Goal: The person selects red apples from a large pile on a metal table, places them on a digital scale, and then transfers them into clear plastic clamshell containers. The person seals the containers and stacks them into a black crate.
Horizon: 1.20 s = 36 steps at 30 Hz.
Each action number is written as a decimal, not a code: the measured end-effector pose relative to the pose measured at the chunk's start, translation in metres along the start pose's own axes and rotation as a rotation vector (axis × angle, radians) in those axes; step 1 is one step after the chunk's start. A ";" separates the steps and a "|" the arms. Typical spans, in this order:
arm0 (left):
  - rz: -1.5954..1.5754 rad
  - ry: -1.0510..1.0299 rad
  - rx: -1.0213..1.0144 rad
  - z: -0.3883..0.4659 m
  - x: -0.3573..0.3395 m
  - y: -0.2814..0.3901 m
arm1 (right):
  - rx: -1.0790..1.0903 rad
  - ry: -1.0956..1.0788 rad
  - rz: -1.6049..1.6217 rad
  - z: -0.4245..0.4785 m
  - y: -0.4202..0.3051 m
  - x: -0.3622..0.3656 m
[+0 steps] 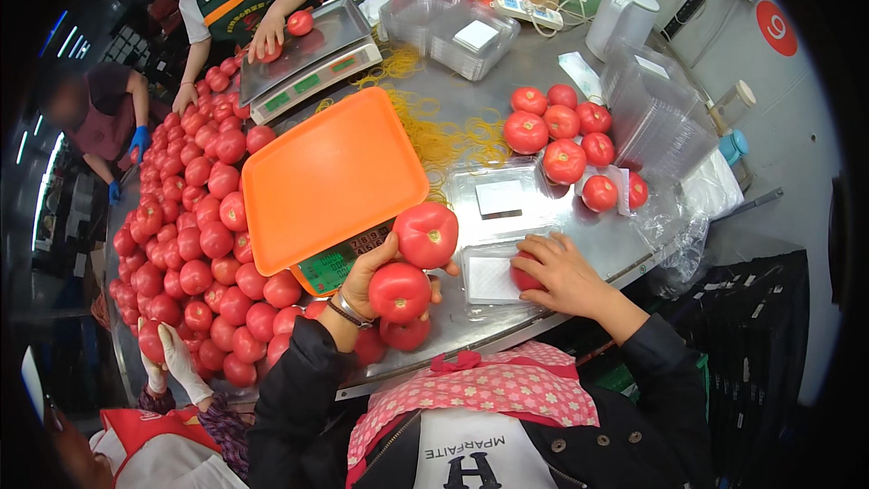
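Note:
Two large red tomatoes (426, 235) are held in my left hand (370, 278), beside the front corner of an orange tray (333, 180) that rests on a digital scale (326, 272). My right hand (563, 278) grips another tomato (525, 272) inside a clear plastic box (478, 305), whose bottom bears a white pad. Behind that box lies an open clear container (465, 183) with a white pad. Several tomatoes (562, 122) are grouped at the right, near a tall stack of clear containers (655, 115). Two more tomatoes lie under my left hand.
A big heap of tomatoes (197, 244) fills the table's left. Co-workers stand around it, one in white gloves (180, 367), another at a second scale (312, 58). Yellow rubber bands (434, 136), stacked boxes (468, 41), a power strip (528, 11) and a white kettle (621, 17) are farther back.

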<state>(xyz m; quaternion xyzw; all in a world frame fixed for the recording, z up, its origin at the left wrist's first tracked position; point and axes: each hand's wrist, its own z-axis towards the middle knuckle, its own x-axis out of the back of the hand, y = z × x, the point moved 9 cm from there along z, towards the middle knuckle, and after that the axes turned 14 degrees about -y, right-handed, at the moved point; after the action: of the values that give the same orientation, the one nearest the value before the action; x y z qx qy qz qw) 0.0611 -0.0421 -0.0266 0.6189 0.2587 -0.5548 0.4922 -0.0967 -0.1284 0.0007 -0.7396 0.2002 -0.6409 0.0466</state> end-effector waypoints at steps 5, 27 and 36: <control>-0.042 0.107 0.151 0.002 0.011 -0.020 | 0.100 0.269 0.559 0.013 -0.006 0.056; 1.879 0.334 0.401 0.047 -0.019 -0.070 | -0.240 -0.120 0.974 0.048 0.042 -0.017; 2.208 0.349 0.232 0.027 -0.025 -0.068 | -0.230 -0.138 0.576 0.055 0.029 -0.018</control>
<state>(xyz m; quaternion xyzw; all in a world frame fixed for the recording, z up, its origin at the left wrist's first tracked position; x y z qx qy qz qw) -0.0156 -0.0349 -0.0221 0.6202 -0.4190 0.2589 0.6105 -0.0520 -0.1594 -0.0348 -0.6945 0.4691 -0.5229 0.1556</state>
